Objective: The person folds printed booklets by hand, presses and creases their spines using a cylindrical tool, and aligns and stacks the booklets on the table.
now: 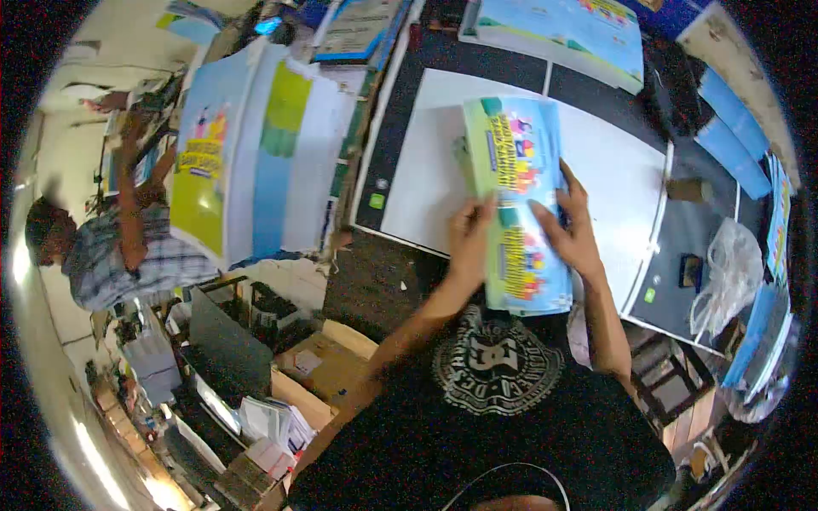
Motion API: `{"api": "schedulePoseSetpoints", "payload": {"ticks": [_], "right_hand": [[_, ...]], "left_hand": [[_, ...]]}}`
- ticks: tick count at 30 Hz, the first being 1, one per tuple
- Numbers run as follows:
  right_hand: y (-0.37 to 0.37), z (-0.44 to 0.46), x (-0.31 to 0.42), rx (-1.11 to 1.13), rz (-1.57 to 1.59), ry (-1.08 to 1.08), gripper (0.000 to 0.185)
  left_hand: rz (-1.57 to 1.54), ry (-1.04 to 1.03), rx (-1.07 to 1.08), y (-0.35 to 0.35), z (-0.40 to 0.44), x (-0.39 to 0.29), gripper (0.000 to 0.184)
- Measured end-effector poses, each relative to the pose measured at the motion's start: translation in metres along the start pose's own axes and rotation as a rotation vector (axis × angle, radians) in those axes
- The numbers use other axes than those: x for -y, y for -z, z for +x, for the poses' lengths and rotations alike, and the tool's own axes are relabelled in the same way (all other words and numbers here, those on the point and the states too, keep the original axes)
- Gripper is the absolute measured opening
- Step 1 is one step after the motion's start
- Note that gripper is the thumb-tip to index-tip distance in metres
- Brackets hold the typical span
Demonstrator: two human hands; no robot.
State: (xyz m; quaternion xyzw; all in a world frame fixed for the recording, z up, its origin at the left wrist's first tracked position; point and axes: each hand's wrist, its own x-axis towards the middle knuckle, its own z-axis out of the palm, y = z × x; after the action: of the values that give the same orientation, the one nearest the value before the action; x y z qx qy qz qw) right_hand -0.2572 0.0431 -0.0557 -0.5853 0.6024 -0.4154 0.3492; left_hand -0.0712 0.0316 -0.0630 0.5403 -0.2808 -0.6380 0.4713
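Observation:
A long stack of printed sheets [521,170], blue and green with yellow lettering and small cartoon figures, is held between my two hands above a white board. My left hand [470,243] grips its left edge, fingers curled. On the opposite edge, my right hand [573,228] has its thumb lying across the printed face and its fingers behind. The number of sheets cannot be made out. Beneath lies the white board [426,162] on a black table surface [588,98].
Larger printed sheets [200,170] stand in a pile at left, near a person in a checked shirt [141,260]. Another printed stack [554,34] lies at the table's far edge. A clear plastic bag [731,264] and blue sheets [733,153] are at right. An open cardboard box [319,366] sits lower left.

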Motion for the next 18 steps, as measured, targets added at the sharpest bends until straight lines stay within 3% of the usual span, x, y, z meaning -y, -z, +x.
{"api": "schedulePoseSetpoints", "payload": {"ticks": [1,4,8,12,13,15,17,18], "right_hand": [[0.005,0.003,0.011,0.026,0.008,-0.083,0.041],[0.005,0.002,0.009,0.0,0.116,-0.092,0.039],[0.001,0.001,0.01,0.008,0.089,-0.088,0.037],[-0.002,0.002,0.008,0.017,0.126,-0.083,0.043],[-0.003,0.0,-0.002,0.014,0.14,-0.067,0.045],[-0.003,0.0,-0.002,0.003,-0.165,0.008,0.074],[-0.006,-0.001,0.001,-0.021,-0.102,-0.027,0.085],[-0.007,0.0,0.002,-0.02,-0.105,-0.042,0.086]], "left_hand": [[-0.2,0.083,0.054,-0.013,-0.005,-0.007,0.026],[-0.413,0.227,0.081,-0.018,-0.008,-0.034,0.03],[-0.189,0.133,0.128,0.02,0.0,-0.02,0.03],[-0.276,0.082,0.054,0.06,-0.007,-0.054,0.028],[-0.329,0.054,0.072,0.071,-0.012,-0.068,0.029],[-0.34,0.044,0.064,0.085,-0.013,-0.078,0.035],[-0.483,0.047,0.007,0.082,-0.021,-0.089,0.032],[-0.384,0.018,0.027,0.084,-0.019,-0.082,0.03]]}}
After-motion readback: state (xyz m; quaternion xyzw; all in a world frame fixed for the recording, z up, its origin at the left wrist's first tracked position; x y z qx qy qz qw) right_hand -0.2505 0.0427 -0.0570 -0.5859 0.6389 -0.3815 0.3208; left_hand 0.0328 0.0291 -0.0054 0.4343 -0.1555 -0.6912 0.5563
